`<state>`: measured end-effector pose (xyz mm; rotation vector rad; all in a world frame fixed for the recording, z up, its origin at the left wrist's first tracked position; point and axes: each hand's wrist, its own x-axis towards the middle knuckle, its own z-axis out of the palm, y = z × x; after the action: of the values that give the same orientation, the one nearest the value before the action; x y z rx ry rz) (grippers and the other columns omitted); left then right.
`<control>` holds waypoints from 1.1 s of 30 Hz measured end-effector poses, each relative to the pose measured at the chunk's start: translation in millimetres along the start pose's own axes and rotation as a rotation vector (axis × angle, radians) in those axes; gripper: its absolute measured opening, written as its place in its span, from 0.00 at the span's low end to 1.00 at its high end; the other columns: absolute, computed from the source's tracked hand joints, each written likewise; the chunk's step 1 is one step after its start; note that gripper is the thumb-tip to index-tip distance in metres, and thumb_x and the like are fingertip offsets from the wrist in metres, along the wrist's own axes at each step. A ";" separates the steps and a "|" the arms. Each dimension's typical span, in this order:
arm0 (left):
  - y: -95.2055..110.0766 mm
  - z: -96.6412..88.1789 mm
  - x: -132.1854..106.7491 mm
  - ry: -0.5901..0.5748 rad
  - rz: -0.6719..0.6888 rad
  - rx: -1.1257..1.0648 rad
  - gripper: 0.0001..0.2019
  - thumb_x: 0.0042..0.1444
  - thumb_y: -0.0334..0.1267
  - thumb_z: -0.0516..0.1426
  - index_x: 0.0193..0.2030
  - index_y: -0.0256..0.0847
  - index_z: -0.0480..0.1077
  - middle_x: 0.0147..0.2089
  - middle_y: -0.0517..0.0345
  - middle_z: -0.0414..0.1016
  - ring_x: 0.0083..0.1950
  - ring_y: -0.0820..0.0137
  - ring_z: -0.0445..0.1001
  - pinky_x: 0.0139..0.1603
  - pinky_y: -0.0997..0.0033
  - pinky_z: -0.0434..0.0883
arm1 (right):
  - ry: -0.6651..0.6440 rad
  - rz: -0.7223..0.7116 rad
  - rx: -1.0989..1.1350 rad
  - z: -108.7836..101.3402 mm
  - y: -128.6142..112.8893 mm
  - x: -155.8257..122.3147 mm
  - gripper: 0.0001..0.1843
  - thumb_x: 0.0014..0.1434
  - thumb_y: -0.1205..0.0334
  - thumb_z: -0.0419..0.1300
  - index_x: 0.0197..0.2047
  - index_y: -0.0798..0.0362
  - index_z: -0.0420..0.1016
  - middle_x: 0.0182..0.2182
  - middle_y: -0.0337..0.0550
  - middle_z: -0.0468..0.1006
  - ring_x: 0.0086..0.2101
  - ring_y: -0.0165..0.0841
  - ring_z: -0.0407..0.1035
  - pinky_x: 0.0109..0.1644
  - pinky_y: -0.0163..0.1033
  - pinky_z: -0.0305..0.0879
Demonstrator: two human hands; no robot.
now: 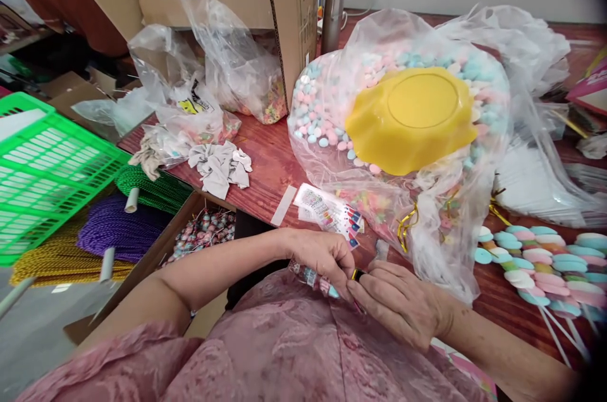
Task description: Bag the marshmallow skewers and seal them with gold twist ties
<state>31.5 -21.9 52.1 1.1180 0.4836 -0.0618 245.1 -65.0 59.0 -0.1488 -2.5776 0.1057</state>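
Left hand (322,256) and right hand (403,301) pinch one end of candy pack (309,277); probably light, slippery, crushable; best gripped by wrapper end.

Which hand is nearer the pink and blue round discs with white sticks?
Right: the right hand is left of the discs, across a gap; the left hand is farther left.

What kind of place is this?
Maybe a small sweets-packing workshop: there's a big clear bag of pastel, candy-like pieces, white sticks threaded with similar pieces, and a large cardboard box.
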 end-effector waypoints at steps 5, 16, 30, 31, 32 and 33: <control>2.6 -0.2 1.7 -0.027 -0.034 0.002 0.14 0.36 0.46 0.73 0.21 0.41 0.76 0.19 0.62 0.72 0.20 0.73 0.69 0.20 0.74 0.70 | 0.023 0.038 0.100 0.4 -0.7 0.6 0.20 0.66 0.73 0.47 0.53 0.54 0.75 0.30 0.45 0.78 0.29 0.34 0.71 0.33 0.41 0.71; -0.3 0.2 13.1 -0.203 0.058 -0.163 0.31 0.21 0.31 0.77 0.29 0.39 0.63 0.23 0.69 0.73 0.26 0.72 0.75 0.27 0.75 0.71 | 0.129 -0.060 0.023 0.8 -4.4 14.2 0.16 0.68 0.71 0.46 0.41 0.63 0.75 0.27 0.46 0.78 0.29 0.32 0.72 0.33 0.40 0.68; 6.1 -18.0 0.7 -0.298 0.061 0.064 0.24 0.37 0.42 0.74 0.36 0.39 0.69 0.31 0.65 0.77 0.35 0.69 0.76 0.37 0.69 0.73 | 0.051 0.051 -0.008 2.1 -4.1 17.2 0.16 0.67 0.72 0.44 0.36 0.57 0.73 0.30 0.47 0.77 0.29 0.31 0.68 0.32 0.40 0.61; 10.1 -22.4 -3.5 -0.334 0.034 0.137 0.20 0.40 0.44 0.73 0.35 0.39 0.71 0.31 0.65 0.77 0.35 0.70 0.76 0.38 0.70 0.72 | 0.039 0.043 -0.013 0.3 -4.3 18.8 0.16 0.66 0.72 0.44 0.36 0.57 0.72 0.29 0.46 0.76 0.28 0.32 0.67 0.32 0.41 0.60; 14.9 -25.9 -8.5 -0.354 0.018 0.227 0.18 0.44 0.45 0.71 0.34 0.38 0.72 0.30 0.65 0.76 0.34 0.70 0.75 0.37 0.71 0.71 | 0.028 0.034 -0.026 -1.4 -4.4 20.6 0.15 0.66 0.72 0.45 0.35 0.56 0.72 0.28 0.46 0.75 0.27 0.32 0.66 0.32 0.41 0.59; 20.7 -27.8 -14.3 -0.345 0.013 0.340 0.16 0.47 0.46 0.70 0.33 0.38 0.73 0.29 0.65 0.75 0.34 0.71 0.73 0.36 0.72 0.70 | 0.014 0.024 -0.045 -2.9 -4.2 22.5 0.15 0.66 0.72 0.45 0.35 0.56 0.72 0.27 0.45 0.74 0.27 0.32 0.65 0.32 0.41 0.58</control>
<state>15.1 8.9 65.8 1.4095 0.1581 -0.3295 227.3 -66.2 73.7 -0.1962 -2.5654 0.0546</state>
